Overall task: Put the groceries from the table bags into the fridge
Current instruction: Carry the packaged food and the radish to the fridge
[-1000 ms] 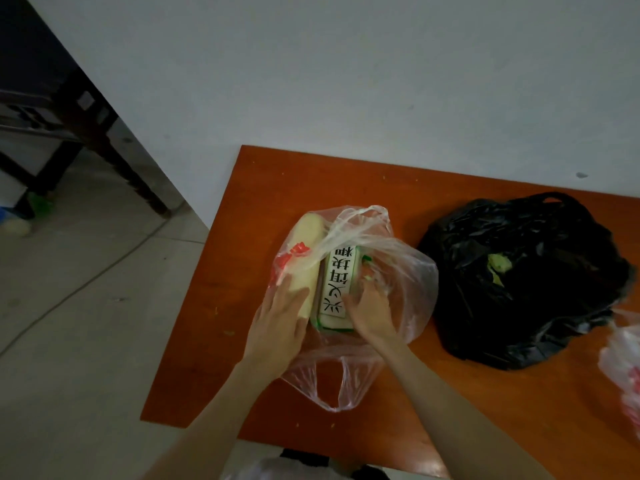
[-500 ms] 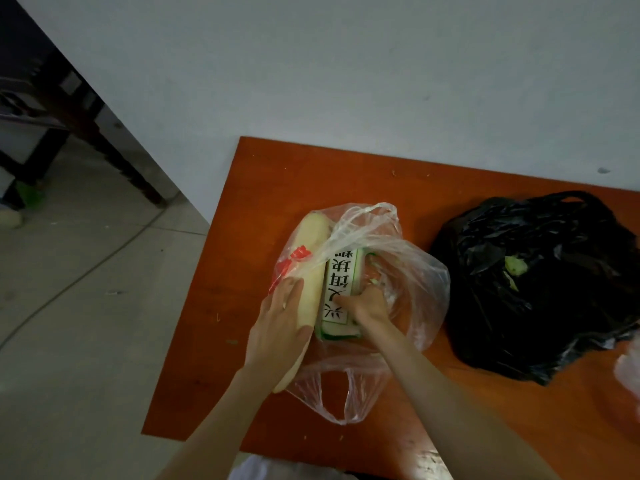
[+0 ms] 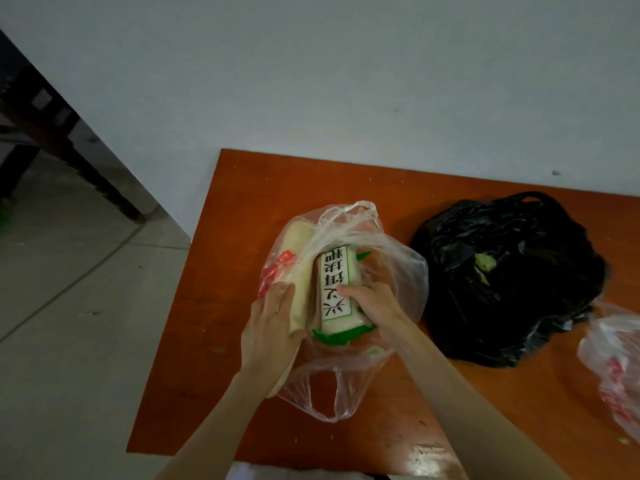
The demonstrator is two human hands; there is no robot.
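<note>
Since the earlier frames, both hands have been curled more firmly round the two items in the clear bag, and the labelled block has been tilted up at its near end.

From the head camera, the clear plastic bag (image 3: 391,271) is seen lying open on the orange table (image 3: 242,188). The left hand (image 3: 273,327) is wrapped round the near end of a pale, long block (image 3: 301,265), its fingers closed over it. The right hand (image 3: 372,306) is clamped on the side of the packaged rice cake (image 3: 337,289) with a white label and green trim, thumb laid across the label. Both items are still inside the clear bag, touching side by side. A black bag (image 3: 519,289) is set just beside it on the right, something green showing at its mouth. Another clear bag with red print (image 3: 620,368) is cut off by the right edge.
</note>
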